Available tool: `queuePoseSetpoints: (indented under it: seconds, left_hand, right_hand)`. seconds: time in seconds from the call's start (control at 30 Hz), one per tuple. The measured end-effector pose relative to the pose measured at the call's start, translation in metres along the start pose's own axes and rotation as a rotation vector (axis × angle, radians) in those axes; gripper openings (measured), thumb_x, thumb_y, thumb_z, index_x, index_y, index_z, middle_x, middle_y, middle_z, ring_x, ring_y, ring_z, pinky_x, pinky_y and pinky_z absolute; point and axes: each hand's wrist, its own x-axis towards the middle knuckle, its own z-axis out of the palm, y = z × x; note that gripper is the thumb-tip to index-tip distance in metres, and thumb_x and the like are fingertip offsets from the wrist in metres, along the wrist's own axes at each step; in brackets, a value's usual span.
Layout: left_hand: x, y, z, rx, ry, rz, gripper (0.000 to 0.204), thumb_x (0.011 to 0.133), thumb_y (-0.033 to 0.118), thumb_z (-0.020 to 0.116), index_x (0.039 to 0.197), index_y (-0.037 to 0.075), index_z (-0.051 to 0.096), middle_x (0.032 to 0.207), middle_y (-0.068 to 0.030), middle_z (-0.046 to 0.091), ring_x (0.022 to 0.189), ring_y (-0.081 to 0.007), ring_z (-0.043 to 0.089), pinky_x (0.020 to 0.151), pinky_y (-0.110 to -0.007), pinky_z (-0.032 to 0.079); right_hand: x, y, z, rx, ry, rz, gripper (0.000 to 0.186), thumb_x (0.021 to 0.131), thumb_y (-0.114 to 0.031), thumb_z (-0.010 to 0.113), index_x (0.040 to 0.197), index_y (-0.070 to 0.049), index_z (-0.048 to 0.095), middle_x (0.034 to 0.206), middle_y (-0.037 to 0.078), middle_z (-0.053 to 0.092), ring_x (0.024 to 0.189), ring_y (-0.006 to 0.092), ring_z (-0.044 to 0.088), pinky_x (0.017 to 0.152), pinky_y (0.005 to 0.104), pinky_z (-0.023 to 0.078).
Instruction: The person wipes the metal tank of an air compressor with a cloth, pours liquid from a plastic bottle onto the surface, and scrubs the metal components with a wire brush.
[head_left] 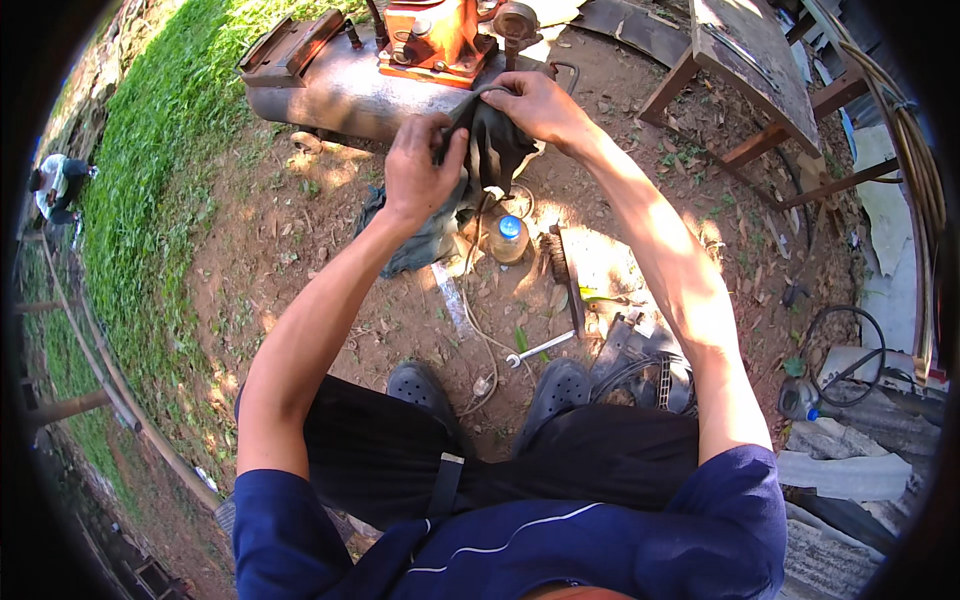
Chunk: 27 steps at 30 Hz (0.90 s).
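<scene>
Both hands hold a dark, draped cloth (495, 140) in front of an old air compressor, with a grey tank (330, 105) and red pump (425, 30). My left hand (420, 165) grips the cloth's left part with curled fingers. My right hand (535, 108) pinches its upper edge, farther right and higher. Below lie a bluish-grey rag (400, 250), a plastic jug with a blue cap (510, 240), a brush (560, 260), a wrench (540, 349) and a pale cord (472, 350).
A wooden table (755, 70) stands at upper right, with corrugated sheets (860, 470) and a black hose (850, 395) below. A person (60, 185) crouches at far left beside grass (160, 120), near wooden poles (140, 420). My feet in clogs (550, 400) are on dirt.
</scene>
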Motion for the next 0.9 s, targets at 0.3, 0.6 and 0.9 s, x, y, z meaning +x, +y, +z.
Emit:
queuePoseSetpoints:
  seconds: [0.3, 0.6, 0.9]
  left_hand:
    - [-0.048, -0.014, 0.057, 0.030, -0.314, -0.057, 0.070, 0.086, 0.020, 0.066, 0.140, -0.010, 0.035, 0.142, -0.0333, 0.039, 0.136, -0.0507, 0.032, 0.116, -0.051, 0.029]
    - [-0.005, -0.027, 0.110, 0.303, -0.219, 0.139, 0.054, 0.094, 0.023, 0.053, 0.125, -0.021, 0.049, 0.141, -0.0359, 0.043, 0.141, -0.0448, 0.032, 0.118, -0.048, 0.027]
    - [0.024, -0.031, 0.123, 0.246, -0.204, 0.175, 0.065, 0.089, 0.032, 0.053, 0.128, -0.019, 0.046, 0.142, -0.0326, 0.043, 0.137, -0.0434, 0.037, 0.116, -0.049, 0.027]
  right_hand:
    - [-0.023, -0.011, 0.045, -0.024, 0.042, -0.185, 0.040, 0.087, -0.030, 0.065, 0.111, 0.001, 0.068, 0.105, 0.023, 0.070, 0.100, 0.0343, 0.069, 0.090, 0.0394, 0.053]
    - [-0.001, 0.050, -0.024, -0.020, 0.572, 0.127, 0.049, 0.096, -0.044, 0.056, 0.117, -0.001, 0.065, 0.114, 0.021, 0.067, 0.113, 0.0344, 0.061, 0.099, 0.0415, 0.045]
    - [0.062, 0.101, -0.014, -0.074, 0.622, 0.193, 0.065, 0.102, -0.050, 0.033, 0.136, 0.004, 0.045, 0.135, 0.031, 0.050, 0.130, 0.0448, 0.044, 0.111, 0.0522, 0.028]
